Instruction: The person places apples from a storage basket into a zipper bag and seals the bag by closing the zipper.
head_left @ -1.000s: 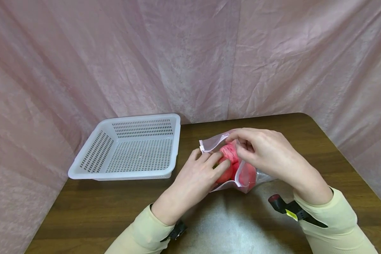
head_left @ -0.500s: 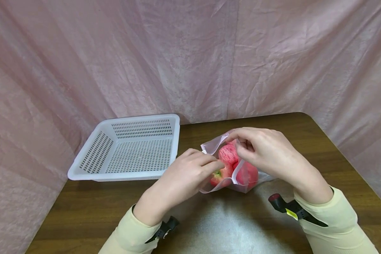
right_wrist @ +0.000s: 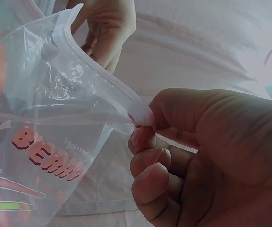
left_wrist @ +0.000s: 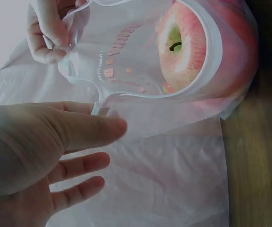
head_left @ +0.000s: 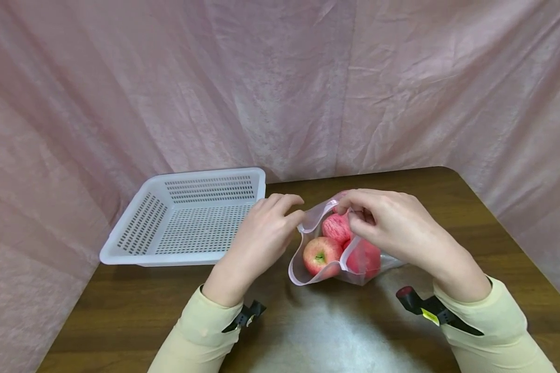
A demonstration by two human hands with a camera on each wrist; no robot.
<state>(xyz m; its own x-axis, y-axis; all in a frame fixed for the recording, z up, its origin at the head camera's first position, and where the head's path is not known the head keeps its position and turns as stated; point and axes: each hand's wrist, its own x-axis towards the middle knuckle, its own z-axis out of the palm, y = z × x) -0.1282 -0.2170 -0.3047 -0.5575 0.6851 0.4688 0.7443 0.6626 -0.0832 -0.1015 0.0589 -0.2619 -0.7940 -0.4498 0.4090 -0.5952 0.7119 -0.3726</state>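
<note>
A clear, pink-tinted zip bag [head_left: 311,215] lies on the table with its mouth spread toward the left. Inside are several red apples; the front apple [head_left: 322,256] faces its stem outward. My right hand [head_left: 392,223] pinches the bag's upper edge between thumb and index finger, its other fingers curled. At the opposite corner of the mouth, my left hand [left_wrist: 55,146] has its thumb in front of the zip end and its index finger behind, the remaining fingers loosely extended. Red "BERRY" lettering [right_wrist: 46,153] shows on the bag's wall in the right wrist view.
A white perforated plastic basket [head_left: 205,228] stands at the left on the dark wooden table [head_left: 168,311], with nothing in it. Pink curtain cloth [head_left: 280,88] hangs behind the table and at both sides. Each wrist wears a black strapped camera [head_left: 249,313].
My left hand has drawn back from over the apples and shifted up and left to the bag's corner. The mouth spreads wider and the front apple is uncovered. The right hand keeps its pinch.
</note>
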